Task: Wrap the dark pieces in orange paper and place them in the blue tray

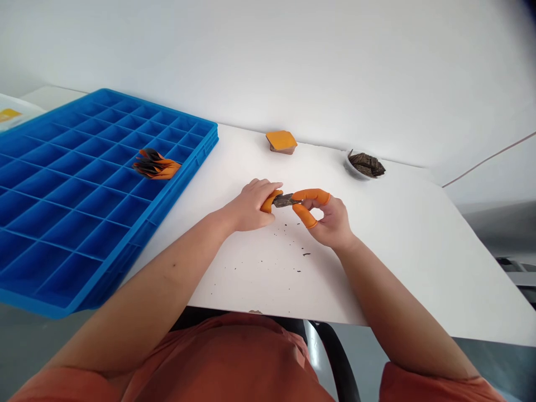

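Both my hands meet over the middle of the white table (397, 245), pinching one small dark flat piece (286, 200) between them. My left hand (251, 205) is closed, its orange-capped fingertip on the piece's left end. My right hand (326, 218) grips the right end with two fingers in orange finger cots. Dark crumbs (293, 257) lie on the table just below the hands.
A blue compartment tray (75, 206) fills the left side, with a small pile of orange-and-dark pieces (156, 163) in one cell. An orange-topped block (281, 142) and a white bowl of dark pieces (365, 164) sit at the far edge by the wall.
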Demonstrator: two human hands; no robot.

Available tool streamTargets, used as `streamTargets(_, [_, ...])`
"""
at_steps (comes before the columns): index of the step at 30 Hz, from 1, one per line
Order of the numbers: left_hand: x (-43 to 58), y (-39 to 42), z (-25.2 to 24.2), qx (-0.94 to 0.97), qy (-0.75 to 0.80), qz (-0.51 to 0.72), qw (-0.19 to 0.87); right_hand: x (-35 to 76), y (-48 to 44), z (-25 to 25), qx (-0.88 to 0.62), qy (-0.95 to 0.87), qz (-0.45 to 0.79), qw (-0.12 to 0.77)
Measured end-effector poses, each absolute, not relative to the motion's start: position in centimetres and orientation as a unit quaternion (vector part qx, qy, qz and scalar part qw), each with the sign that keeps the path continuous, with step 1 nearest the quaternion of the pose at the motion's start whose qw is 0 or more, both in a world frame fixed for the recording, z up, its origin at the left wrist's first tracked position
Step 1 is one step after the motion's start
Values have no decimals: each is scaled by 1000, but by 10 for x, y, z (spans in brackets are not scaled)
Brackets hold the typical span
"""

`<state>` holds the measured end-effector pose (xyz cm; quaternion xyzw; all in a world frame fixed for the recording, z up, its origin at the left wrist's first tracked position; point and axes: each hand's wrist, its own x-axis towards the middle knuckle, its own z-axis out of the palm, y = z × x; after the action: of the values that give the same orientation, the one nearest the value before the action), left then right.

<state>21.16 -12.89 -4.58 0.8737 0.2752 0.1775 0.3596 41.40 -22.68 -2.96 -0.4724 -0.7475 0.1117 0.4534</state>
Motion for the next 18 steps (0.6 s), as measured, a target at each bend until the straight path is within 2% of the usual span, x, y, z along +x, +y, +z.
streamTargets(4, [212,-130,-45,871,262,175,377,412,-227,-32,-474,-755,115,439])
streamTargets(13, [211,-135,-36,866,286,127,390,416,-230,-22,-528,-777,-167,300])
streamTargets(18, [210,-137,-34,877,293,109,365,408,-234,-17,-549,-768,-204,259])
